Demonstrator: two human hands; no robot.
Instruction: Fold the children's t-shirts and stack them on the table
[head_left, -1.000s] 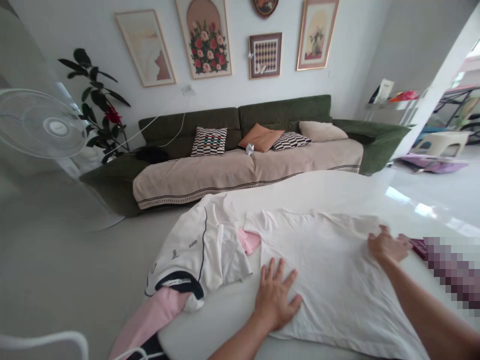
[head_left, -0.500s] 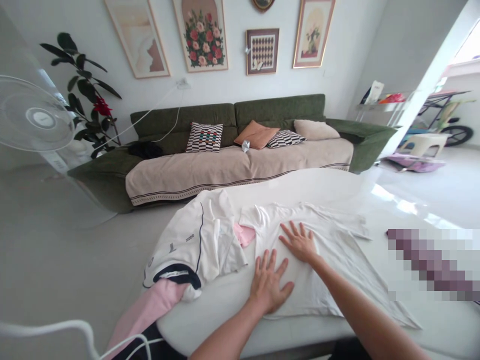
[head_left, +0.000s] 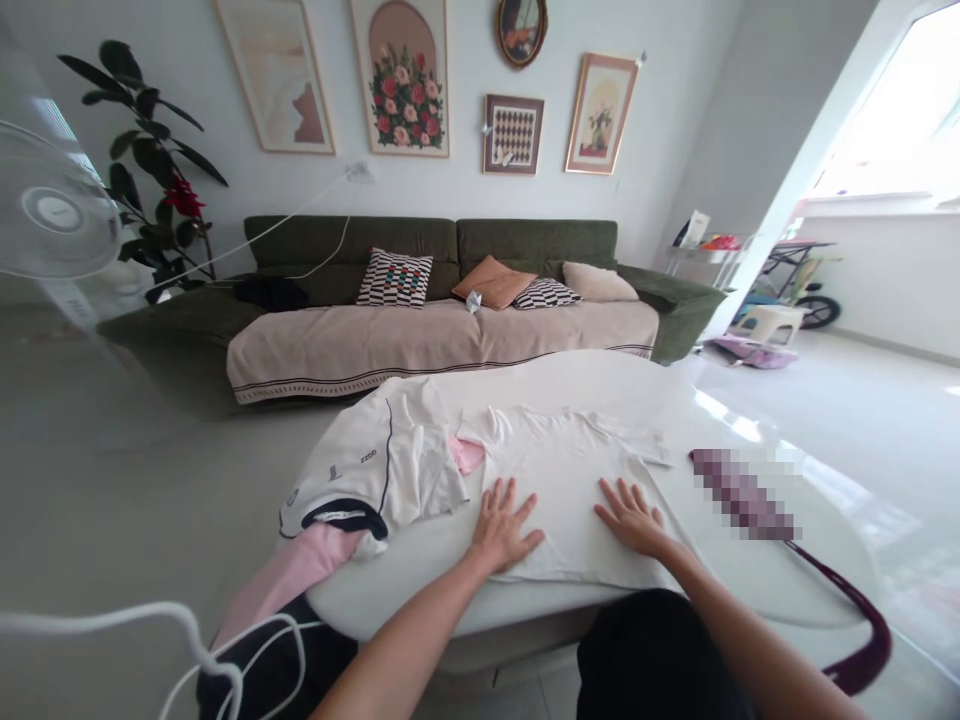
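Left hand: the person's bare left hand (head_left: pixel 506 528) is pressed flat with fingers spread wide at the left edge of the shirt, gripping nothing.
Right hand: the person's bare right hand (head_left: pixel 630 517) is also flat with fingers spread, resting on the cloth near the shirt's right edge, with nothing held.
White shirt: a plain white short-sleeved fabric T-shirt (head_left: pixel 566 480) lies spread on the tabletop in front of the person, its hem toward the body and its neck end toward the sofa; small creases run along the upper part and sleeves.
Tabletop: a glossy white surface with a rounded outline (head_left: pixel 600 368).
Left-side clothes: a white garment with a dark navy collar and thin dark piping (head_left: pixel 409 460) lies in a loose heap just beside the shirt; a long pink fabric piece (head_left: pixel 300 570) shows from under its collar end and hangs over the edge, and a small pink patch (head_left: pixel 466 456) shows between heap and shirt.
Right-side item: a purple object, blurred by pixelation (head_left: pixel 742 500), lies apart from the shirt, with a dark purple strap (head_left: pixel 862 620) trailing toward the person.
Near edge: a thick white cable (head_left: pixel 180 622) loops at lower left; a black-clothed knee (head_left: pixel 660 650) shows below the shirt.
Sofa: a long dark green upholstered sofa (head_left: pixel 352 258) with a beige fabric cover (head_left: pixel 360 345) stands beyond, carrying cushions, one of them orange-brown (head_left: pixel 495 282).
Far left: a pale round standing fan (head_left: pixel 56 210) stands near a dark-leaved plant (head_left: pixel 154 150).
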